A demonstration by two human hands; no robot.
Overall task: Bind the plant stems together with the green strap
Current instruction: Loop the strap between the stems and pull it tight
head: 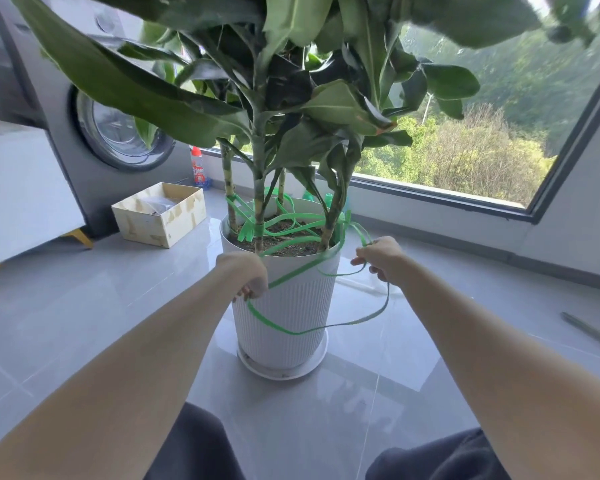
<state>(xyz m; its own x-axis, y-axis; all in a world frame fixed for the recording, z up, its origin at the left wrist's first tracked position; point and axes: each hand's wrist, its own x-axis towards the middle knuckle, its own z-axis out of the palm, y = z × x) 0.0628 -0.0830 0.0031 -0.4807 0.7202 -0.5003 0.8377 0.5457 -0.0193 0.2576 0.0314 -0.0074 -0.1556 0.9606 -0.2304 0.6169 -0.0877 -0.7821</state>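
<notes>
Green strap [246, 230]: wound in several turns round plant stems [258, 188] just above the soil, inside rim of white pot [284, 306]. Loose strands lying across soil and spilling over front rim. Long slack loop hanging in front of pot wall, strung between the two grips.

Left grip [248, 275]: curled down round strap at pot's near-left rim, touching pot wall. Fingertips mostly hidden, so exact pinch unclear.

Right grip [381, 259]: just right of pot, apart from it, closed on strap. One strand running up toward rightmost stem, another dropping into the loop.

Pot upright in white saucer [281, 370] on grey tiled floor [84, 306].

Behind, left: open cardboard box [187, 216], red-capped bottle [197, 168], washing machine [118, 133]. Window [465, 150] behind the plant.
</notes>
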